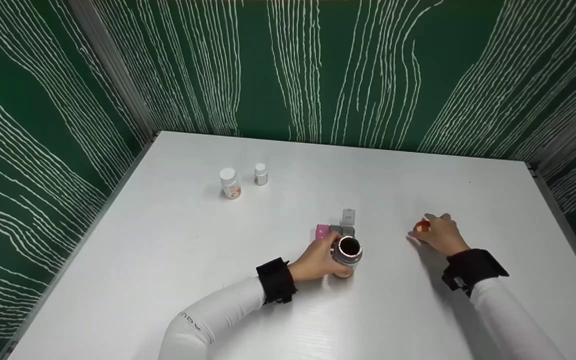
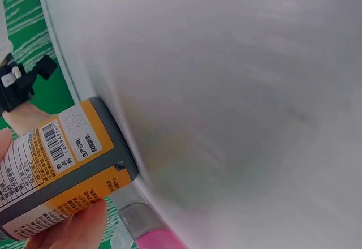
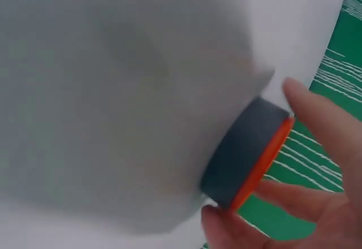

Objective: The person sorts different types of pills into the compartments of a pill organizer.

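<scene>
My left hand grips a dark grey bottle around its side, and the bottle stands with its round mouth uncovered. Its orange and white printed label faces the left wrist camera. Well to the right, my right hand holds a round cap by its rim, low over the white table. In the right wrist view the cap has a dark grey side and an orange-red edge, with fingers on opposite sides. Just behind the bottle lies a pink and grey pill box, partly hidden, one translucent lid raised.
Two white pill bottles stand toward the back left of the white table: a larger one with an orange-marked label and a smaller one. Green panels with white wavy lines enclose the table at the back and sides.
</scene>
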{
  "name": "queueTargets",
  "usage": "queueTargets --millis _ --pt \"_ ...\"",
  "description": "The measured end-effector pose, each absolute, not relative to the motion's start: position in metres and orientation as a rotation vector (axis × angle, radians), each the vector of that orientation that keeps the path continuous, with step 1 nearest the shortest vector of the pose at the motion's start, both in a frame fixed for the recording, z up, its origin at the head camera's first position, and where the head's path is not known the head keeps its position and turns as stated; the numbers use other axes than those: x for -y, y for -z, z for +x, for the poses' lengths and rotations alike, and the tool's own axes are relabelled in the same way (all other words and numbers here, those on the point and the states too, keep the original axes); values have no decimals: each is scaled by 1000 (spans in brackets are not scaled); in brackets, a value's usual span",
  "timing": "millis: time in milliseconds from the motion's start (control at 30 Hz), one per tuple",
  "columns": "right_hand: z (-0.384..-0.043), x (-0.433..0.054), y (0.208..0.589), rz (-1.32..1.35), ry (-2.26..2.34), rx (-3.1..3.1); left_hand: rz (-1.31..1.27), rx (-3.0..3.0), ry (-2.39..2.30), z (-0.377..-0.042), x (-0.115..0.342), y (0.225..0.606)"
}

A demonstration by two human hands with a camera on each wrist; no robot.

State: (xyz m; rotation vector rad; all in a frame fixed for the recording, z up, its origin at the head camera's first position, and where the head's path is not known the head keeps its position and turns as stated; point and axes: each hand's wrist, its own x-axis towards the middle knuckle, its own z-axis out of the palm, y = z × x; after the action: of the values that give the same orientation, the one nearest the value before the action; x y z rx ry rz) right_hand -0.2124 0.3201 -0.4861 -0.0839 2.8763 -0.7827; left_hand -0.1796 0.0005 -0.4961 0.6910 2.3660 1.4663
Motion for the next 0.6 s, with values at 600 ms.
queueTargets --millis 600 --pt "-147 -211 482 -649 1743 -2679 670 -2386 -1729 -177 -11 452"
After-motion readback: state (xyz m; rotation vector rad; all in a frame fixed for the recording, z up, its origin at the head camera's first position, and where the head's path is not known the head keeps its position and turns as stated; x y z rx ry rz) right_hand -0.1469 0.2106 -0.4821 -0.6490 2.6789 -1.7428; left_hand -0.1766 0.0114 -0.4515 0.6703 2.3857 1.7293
